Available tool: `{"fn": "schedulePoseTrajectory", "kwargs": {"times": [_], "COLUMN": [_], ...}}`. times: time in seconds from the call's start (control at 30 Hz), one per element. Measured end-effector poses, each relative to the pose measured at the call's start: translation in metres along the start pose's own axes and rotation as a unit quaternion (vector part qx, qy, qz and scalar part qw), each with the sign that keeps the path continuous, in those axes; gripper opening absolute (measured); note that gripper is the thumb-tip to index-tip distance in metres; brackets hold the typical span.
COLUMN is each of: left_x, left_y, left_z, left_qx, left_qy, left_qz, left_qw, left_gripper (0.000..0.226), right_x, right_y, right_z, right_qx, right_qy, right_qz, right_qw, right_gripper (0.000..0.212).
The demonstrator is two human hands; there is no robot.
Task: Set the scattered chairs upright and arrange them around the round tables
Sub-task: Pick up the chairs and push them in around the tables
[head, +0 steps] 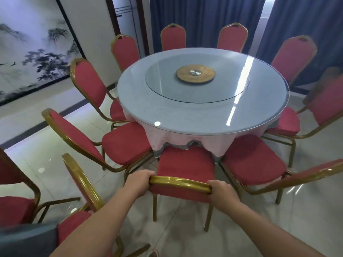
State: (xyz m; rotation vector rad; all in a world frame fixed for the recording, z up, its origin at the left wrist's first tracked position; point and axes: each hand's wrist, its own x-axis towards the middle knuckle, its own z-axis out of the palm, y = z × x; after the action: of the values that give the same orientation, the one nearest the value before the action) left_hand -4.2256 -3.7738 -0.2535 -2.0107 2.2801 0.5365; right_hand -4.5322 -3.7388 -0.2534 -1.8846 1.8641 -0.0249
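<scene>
Held chair (pixel 185 164): upright at lower centre of the frame, its red seat tucked just under the hanging tablecloth (pixel 185 138).
Left hand (pixel 138 179): fingers wrapped over the left end of the gold top rail (pixel 180 182).
Right hand (pixel 221 191): fingers curled round the right end of the same rail.
Handling: the tube frame looks stiff and fairly light, and the padding soft. The glossy rail may be slick, so a grip at both ends looks best for keeping the chair square. The legs should slide easily on the shiny tiled floor (pixel 306 210).
Neighbours: one chair at left (pixel 126 143) and one at right (pixel 252 160), both close beside the held one.
Round table (pixel 139 93): centre of the frame, ringed by upright red chairs, with a glass turntable (pixel 196 89) on top.
Lower left: two more upright chairs (pixel 81 182), turned away from this table.
Backdrop: blue curtain (pixel 204 19) at top, ink-painted panel (pixel 27 52) at upper left.
</scene>
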Motion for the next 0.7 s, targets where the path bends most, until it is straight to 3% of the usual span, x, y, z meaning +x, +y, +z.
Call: {"fn": "schedulePoseTrajectory", "kwargs": {"times": [0.2,0.27,0.33,0.4,0.47,0.57,0.63,0.7], "left_x": [0.031,0.038,0.044,0.05,0.059,0.08,0.087,0.084], "left_y": [-0.018,-0.027,-0.037,-0.051,-0.083,-0.159,-0.218,-0.274], "left_z": [-0.027,-0.031,-0.046,-0.074,-0.107,-0.151,-0.172,-0.179], "left_qx": [-0.004,-0.047,-0.15,-0.232,-0.263,-0.252,-0.235,-0.232], "left_qy": [-0.034,-0.102,-0.216,-0.244,-0.14,0.105,0.236,0.293], "left_qz": [0.033,0.048,0.051,0.065,0.072,-0.059,-0.228,-0.381], "left_qw": [0.999,0.993,0.963,0.939,0.952,0.96,0.915,0.846], "left_gripper": [0.035,0.037,0.055,0.067,0.059,0.058,0.068,0.086], "right_x": [0.021,0.019,0.019,0.02,0.027,0.036,0.034,0.032], "right_y": [-0.033,-0.043,-0.051,-0.067,-0.09,-0.117,-0.122,-0.124], "right_z": [-0.011,-0.013,-0.016,-0.018,-0.016,-0.013,-0.014,-0.013], "right_qx": [0.006,0.018,0.015,-0.008,-0.019,-0.037,-0.047,-0.06], "right_qy": [-0.008,-0.017,-0.033,-0.049,-0.042,-0.019,-0.026,-0.024], "right_qz": [0.046,0.06,0.05,0.015,-0.006,-0.007,0.011,0.02], "right_qw": [0.999,0.998,0.998,0.999,0.999,0.999,0.998,0.998], "right_gripper": [0.004,0.005,0.022,0.033,0.03,0.022,0.025,0.028]}}
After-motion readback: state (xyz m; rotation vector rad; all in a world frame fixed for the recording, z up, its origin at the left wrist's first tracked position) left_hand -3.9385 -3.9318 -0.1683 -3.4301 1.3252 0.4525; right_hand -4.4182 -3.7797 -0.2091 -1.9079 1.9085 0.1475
